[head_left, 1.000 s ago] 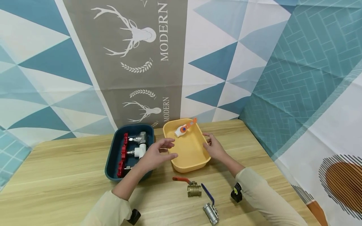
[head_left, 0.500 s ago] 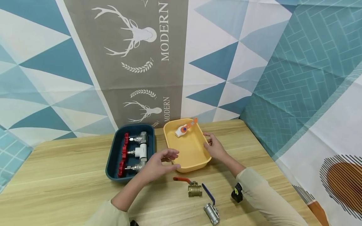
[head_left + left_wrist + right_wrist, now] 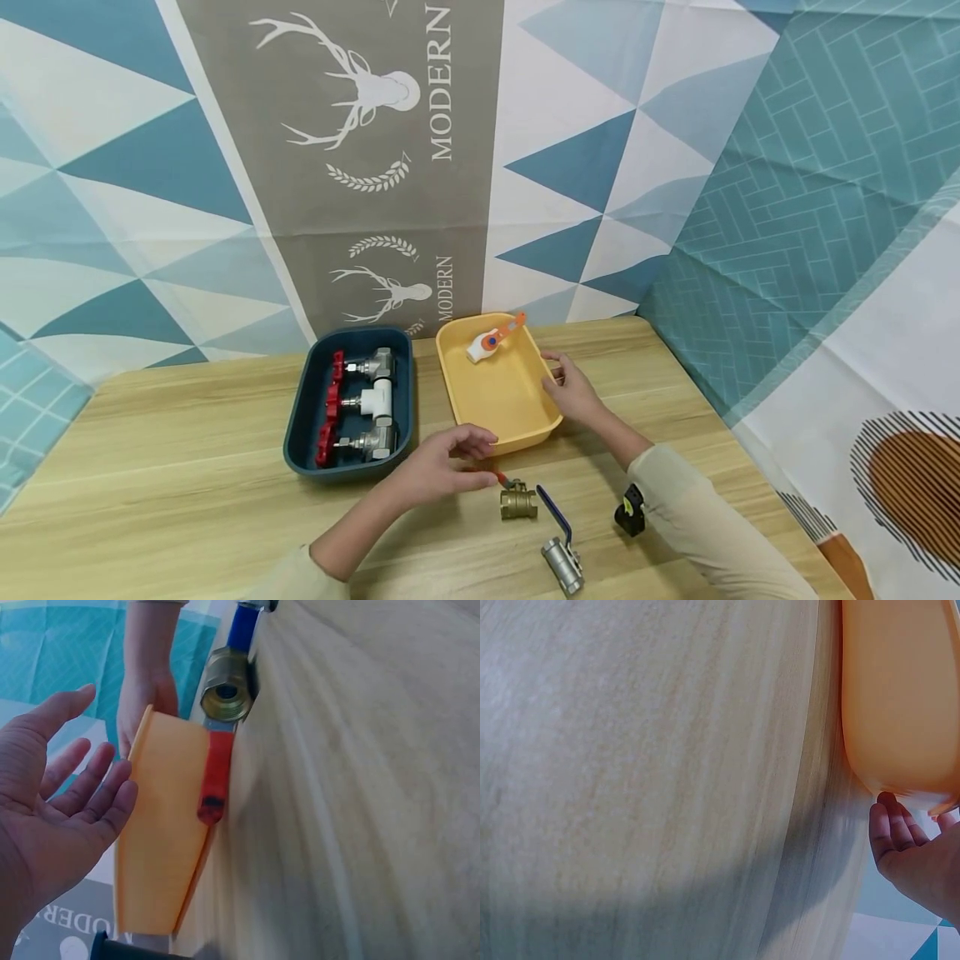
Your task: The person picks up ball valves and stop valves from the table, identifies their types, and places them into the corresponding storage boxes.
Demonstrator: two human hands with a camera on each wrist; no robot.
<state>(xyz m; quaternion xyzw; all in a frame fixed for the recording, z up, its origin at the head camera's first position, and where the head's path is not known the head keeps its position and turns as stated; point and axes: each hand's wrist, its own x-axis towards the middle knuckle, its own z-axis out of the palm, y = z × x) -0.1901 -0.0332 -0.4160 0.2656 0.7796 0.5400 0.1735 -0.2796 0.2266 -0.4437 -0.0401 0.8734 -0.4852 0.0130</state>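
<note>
— What is that left hand (image 3: 438, 467) going for?

— The brass valve (image 3: 518, 503) with the red handle (image 3: 215, 776). It lies on the wooden table (image 3: 187, 467), just at the six o'clock side of the yellow tray (image 3: 542, 433). The hand is at the valve's nine o'clock, fingers spread and relaxed, gripping nothing; the fingertips are right at the handle's tip, though I cannot tell whether they touch it.

— Will it be awkward to lift?

— I'd guess heavy for its bulk, solid metal, stiff, nothing to break. The handle is thin and would likely swing, so the stout brass body looks the surer place to take hold, thumb and fingers across it.

— And the other hand?

— The right hand (image 3: 573, 392) rests against the tray's three o'clock wall, fingers lightly curled on the rim. A steel valve (image 3: 561, 563) with a blue handle lies at the brass one's five o'clock, close by. A white valve (image 3: 486, 342) sits in the tray's twelve o'clock end, and a blue tray (image 3: 300, 417) at nine o'clock holds three more.
</note>
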